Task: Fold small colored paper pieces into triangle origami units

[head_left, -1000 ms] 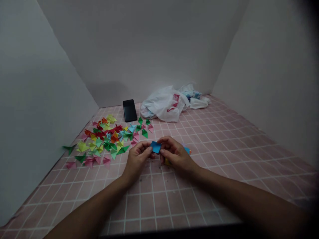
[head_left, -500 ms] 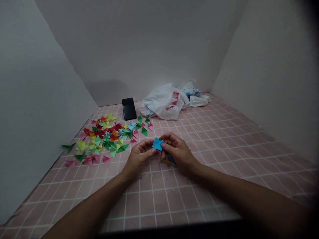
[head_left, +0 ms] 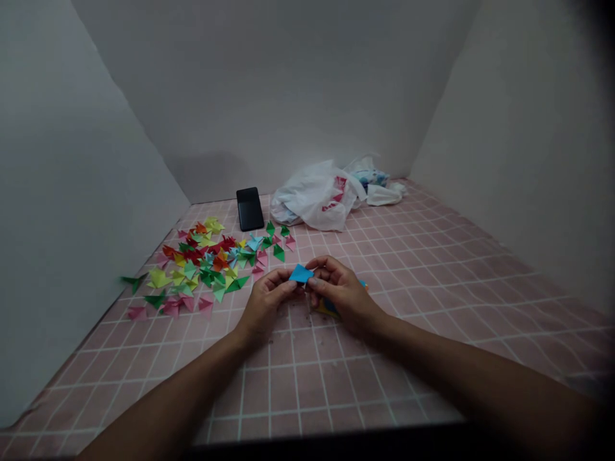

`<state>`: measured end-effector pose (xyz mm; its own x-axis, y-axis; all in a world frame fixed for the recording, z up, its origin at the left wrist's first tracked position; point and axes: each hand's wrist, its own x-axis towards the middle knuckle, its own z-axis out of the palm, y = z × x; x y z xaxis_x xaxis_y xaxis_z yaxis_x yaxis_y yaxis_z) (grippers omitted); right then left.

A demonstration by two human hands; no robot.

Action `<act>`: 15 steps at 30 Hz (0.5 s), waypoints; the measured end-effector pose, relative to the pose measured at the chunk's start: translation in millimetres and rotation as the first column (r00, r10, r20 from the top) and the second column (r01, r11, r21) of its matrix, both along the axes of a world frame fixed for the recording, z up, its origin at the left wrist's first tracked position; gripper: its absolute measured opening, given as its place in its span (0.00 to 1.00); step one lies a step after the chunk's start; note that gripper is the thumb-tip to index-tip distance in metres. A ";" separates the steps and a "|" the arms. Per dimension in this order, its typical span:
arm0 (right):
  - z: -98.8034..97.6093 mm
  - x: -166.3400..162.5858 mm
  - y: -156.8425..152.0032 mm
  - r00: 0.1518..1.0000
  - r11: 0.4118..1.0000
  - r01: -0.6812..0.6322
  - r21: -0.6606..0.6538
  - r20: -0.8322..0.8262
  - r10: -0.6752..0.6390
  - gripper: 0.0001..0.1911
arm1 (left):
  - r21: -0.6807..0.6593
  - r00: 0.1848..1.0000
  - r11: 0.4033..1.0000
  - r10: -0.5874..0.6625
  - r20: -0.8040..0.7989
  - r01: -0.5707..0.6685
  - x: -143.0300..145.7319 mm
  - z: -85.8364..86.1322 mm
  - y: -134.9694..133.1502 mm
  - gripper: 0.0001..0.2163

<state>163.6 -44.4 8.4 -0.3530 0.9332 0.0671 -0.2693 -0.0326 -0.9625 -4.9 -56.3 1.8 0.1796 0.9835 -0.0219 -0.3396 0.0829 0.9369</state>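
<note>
Blue paper square pinched between left hand and right hand, both narrow, above pink grid mat. Yellow-blue paper under right hand. Folded paper triangles heaped left; black phone, white plastic bag beyond.
</note>
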 end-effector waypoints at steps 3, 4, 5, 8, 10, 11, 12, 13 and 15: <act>-0.6 -0.3 0.7 1.000 1.000 0.001 0.021 0.022 -0.001 0.15 | -0.012 1.000 1.000 0.011 0.014 -0.011 0.5 0.9 -0.1 0.09; -0.9 -0.3 1.0 1.000 1.000 0.002 0.029 0.027 -0.003 0.15 | -0.012 1.000 1.000 0.015 0.014 -0.014 0.7 1.3 -0.3 0.10; -1.2 -0.4 1.2 1.000 0.999 0.005 0.035 0.030 -0.006 0.15 | -0.010 1.000 1.000 0.016 0.013 -0.016 0.8 1.8 -0.4 0.10; -1.8 -0.3 1.7 0.999 0.999 0.015 0.034 0.032 -0.016 0.15 | -0.008 1.000 1.000 0.016 -0.002 -0.016 1.2 3.2 -1.1 0.12; -1.9 -0.2 1.9 0.999 0.999 0.019 0.029 0.032 -0.020 0.15 | -0.010 1.000 1.000 0.016 -0.010 -0.016 1.5 4.0 -1.5 0.13; -1.9 -0.2 1.9 0.999 0.999 0.022 0.027 0.034 -0.023 0.15 | -0.011 1.000 1.000 0.017 -0.011 -0.017 1.6 4.3 -1.6 0.13; -1.9 0.0 1.9 0.999 0.999 0.025 0.026 0.035 -0.026 0.15 | -0.013 1.000 1.000 0.016 -0.010 -0.016 1.8 4.3 -1.6 0.13; -1.9 0.1 1.8 0.999 0.999 0.028 0.026 0.036 -0.029 0.14 | -0.017 1.000 1.000 0.014 -0.007 -0.014 2.0 4.2 -1.5 0.14; -1.9 0.3 1.6 0.999 0.999 0.030 0.022 0.038 -0.031 0.14 | -0.026 1.000 1.000 0.011 -0.003 -0.011 2.3 3.5 -1.2 0.14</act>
